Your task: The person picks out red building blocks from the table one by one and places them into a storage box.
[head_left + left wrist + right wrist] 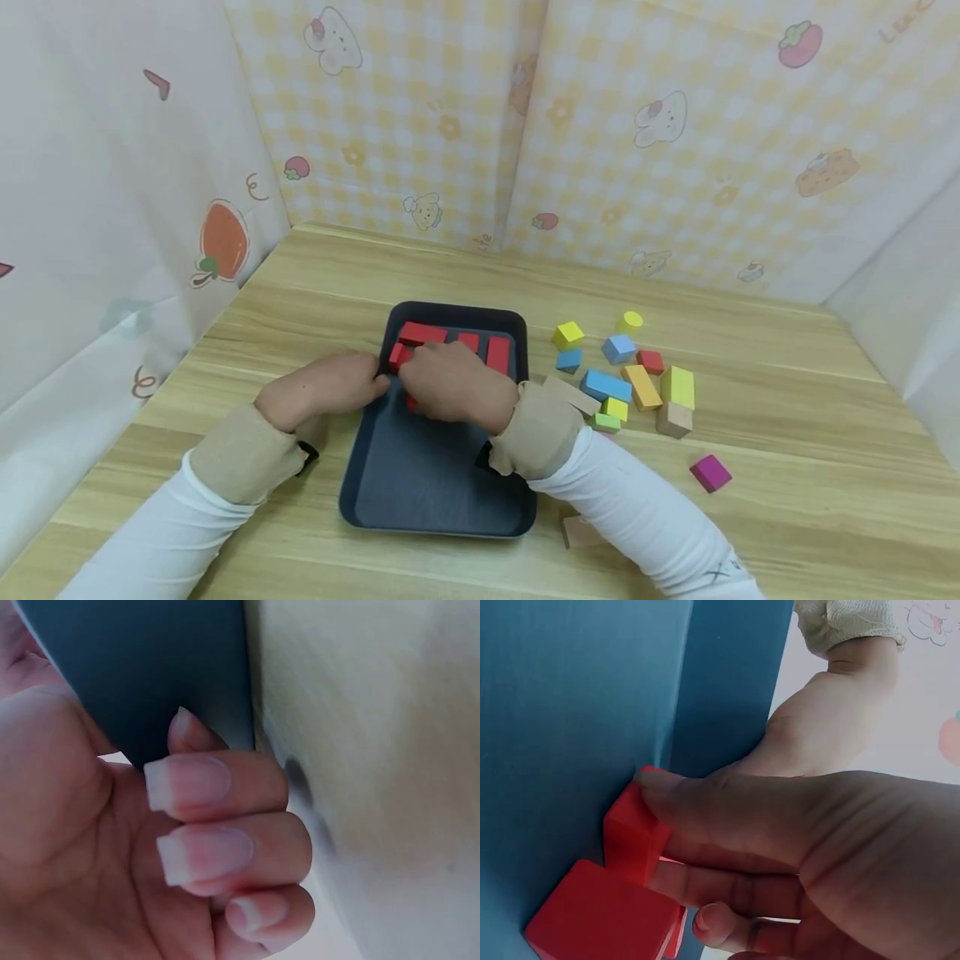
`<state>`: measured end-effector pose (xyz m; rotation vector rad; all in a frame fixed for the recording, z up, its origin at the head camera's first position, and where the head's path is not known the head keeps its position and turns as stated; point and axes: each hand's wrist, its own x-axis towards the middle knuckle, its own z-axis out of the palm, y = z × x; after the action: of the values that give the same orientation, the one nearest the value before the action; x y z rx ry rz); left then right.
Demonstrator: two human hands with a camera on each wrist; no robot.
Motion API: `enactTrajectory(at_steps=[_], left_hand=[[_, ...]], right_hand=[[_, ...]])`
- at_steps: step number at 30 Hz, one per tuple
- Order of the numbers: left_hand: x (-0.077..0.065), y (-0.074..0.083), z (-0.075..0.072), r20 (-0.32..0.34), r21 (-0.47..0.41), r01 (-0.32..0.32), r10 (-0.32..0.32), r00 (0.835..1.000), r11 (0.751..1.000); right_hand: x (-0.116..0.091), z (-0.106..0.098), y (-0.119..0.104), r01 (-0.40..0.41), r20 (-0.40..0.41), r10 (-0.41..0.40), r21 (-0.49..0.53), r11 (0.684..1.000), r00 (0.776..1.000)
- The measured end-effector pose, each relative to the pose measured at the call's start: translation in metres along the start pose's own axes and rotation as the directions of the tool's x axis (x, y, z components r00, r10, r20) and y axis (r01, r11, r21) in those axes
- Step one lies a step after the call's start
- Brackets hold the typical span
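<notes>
A dark blue-grey tray (438,487) lies on the wooden table. The left hand (322,390) grips the left rim, its fingers curled under the tray wall (135,667) in the left wrist view. Inside the tray's far part, the right hand (457,379) pinches a small red block (634,829) between thumb and fingers. Another red block (600,915) lies beside the pinched one. Around the right hand are a long red block (422,333), an upright-lying red block (498,354) and a small red block (467,341). The right hand hides part of the group.
Right of the tray, several loose blocks are scattered, among them a blue block (606,385), an orange block (641,387) and a yellow cylinder (631,322). A magenta block (710,473) lies apart. A plain wooden block (579,532) is partly behind the right sleeve. Patterned curtains (420,125) surround the table.
</notes>
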<state>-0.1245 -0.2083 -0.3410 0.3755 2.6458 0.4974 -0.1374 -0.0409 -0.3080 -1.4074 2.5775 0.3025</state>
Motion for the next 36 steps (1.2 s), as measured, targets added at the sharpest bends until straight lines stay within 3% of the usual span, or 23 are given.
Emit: enactTrajectory(at_steps=[36], left_hand=[[0.0009, -0.0008, 0.0008, -0.016, 0.019, -0.028, 0.028, 0.999, 0.999]], right_hand=[[0.0022, 0.0058, -0.005, 0.008, -0.067, -0.014, -0.078, 0.997, 0.998]])
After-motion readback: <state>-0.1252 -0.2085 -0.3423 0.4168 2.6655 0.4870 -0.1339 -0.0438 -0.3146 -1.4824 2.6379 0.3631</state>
